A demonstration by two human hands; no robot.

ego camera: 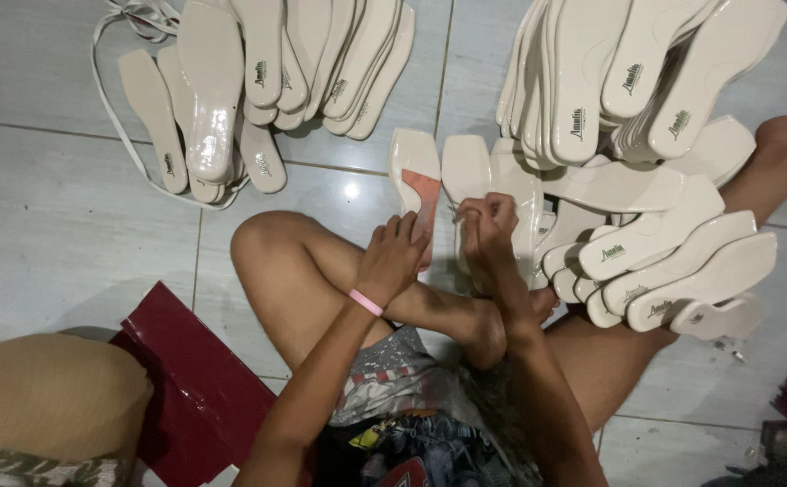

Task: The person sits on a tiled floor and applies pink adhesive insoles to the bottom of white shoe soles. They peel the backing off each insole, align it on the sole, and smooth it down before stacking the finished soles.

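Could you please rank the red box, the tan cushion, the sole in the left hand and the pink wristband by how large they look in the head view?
1. Tan cushion and red box: similar, both cut off or partly hidden, so unranked.
2. Sole held by the left hand.
3. Pink wristband.

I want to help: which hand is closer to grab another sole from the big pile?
Probably the right hand: it sits beside the big pile of cream soles, while the left hand holds the sole with the reddish patch.

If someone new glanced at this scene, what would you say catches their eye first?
Probably the cream insoles heaped over the grey tiled floor, in piles upper left and right. At centre, the left hand holds one insole with a reddish patch, while the right hand is closed beside it.
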